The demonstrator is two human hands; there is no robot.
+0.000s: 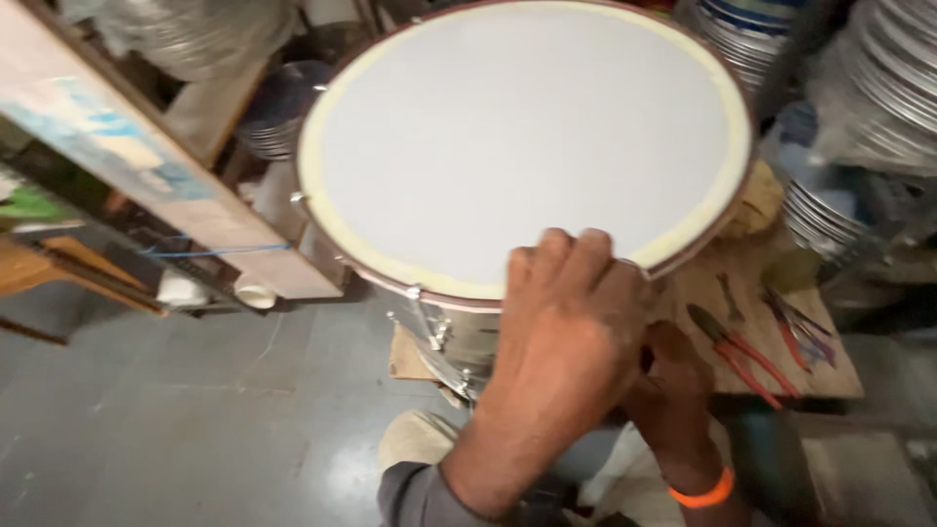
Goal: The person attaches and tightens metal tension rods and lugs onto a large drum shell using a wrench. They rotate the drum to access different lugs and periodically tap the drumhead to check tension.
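1. White and round, the drumhead [527, 137] fills the upper middle of the head view, ringed by a cream band and a dark reddish hoop [727, 220]; the drum stands upright, its head facing up and slightly tilted toward the camera
2. Below the hoop, the shiny metal shell [459, 337] shows with tension lugs down its near side
3. The left hand [571, 312] lies directly on the near edge of the drum, palm down, fingers curled over the hoop so that the fingertips touch the white skin; it is partly closed in a loose grip on the rim, not clenched
4. The right hand [673, 390], with an orange wristband [705, 491], sits lower and just right of the left, tucked against the drum's side below the rim; the left hand hides its fingers, so I cannot tell how far open it is or whether it holds anything
5. The drum lies straight ahead of and above both hands; the left is the nearer to the head, the right nearer the shell
6. Red-handled pliers [747, 356] lie on a wooden board [830, 376] just right of the hands, untouched
7. Stacked metal rims [893, 78] crowd the right side, and a wooden plank [146, 166] slants at left over a grey tiled floor [146, 429]
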